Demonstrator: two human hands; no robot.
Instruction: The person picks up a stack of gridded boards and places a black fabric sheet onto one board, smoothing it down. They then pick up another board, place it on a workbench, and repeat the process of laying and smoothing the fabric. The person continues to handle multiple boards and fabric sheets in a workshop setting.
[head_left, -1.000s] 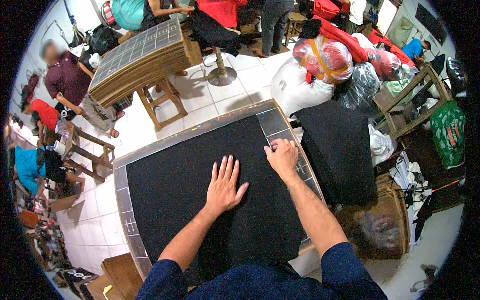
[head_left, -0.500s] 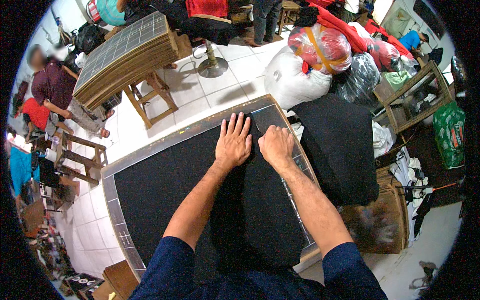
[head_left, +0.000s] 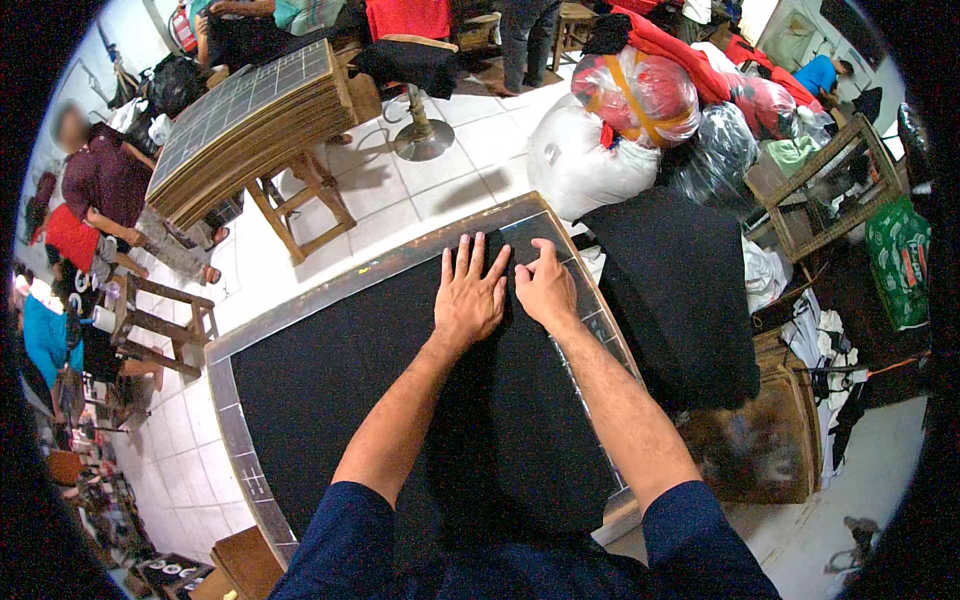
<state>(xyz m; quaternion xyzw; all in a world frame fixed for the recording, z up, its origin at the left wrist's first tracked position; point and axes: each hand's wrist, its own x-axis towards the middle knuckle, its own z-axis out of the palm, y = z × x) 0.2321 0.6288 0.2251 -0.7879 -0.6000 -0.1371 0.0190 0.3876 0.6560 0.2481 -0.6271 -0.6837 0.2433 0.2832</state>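
A black cloth (head_left: 350,400) lies spread over a framed grey board (head_left: 225,400) marked with pale grid lines. Close to the board's far edge, my left hand (head_left: 468,305) presses flat on the cloth with its fingers spread. Just right of it, my right hand (head_left: 548,288) is at the cloth's far right corner. Its thumb and index finger stand apart and the other fingers look curled; I see nothing held between them. Bare grid-marked board shows beyond and beside the right hand.
Right of the board lies a pile of black cloth (head_left: 675,300), with stuffed bags (head_left: 590,150) behind it. A stack of boards (head_left: 250,130) rests on a wooden trestle at the far left. People (head_left: 100,180) and a wooden stool (head_left: 165,320) are on the left.
My right hand has gone from a closed fist to a looser shape, with thumb and index finger apart. My left hand stays flat, having shifted only slightly.
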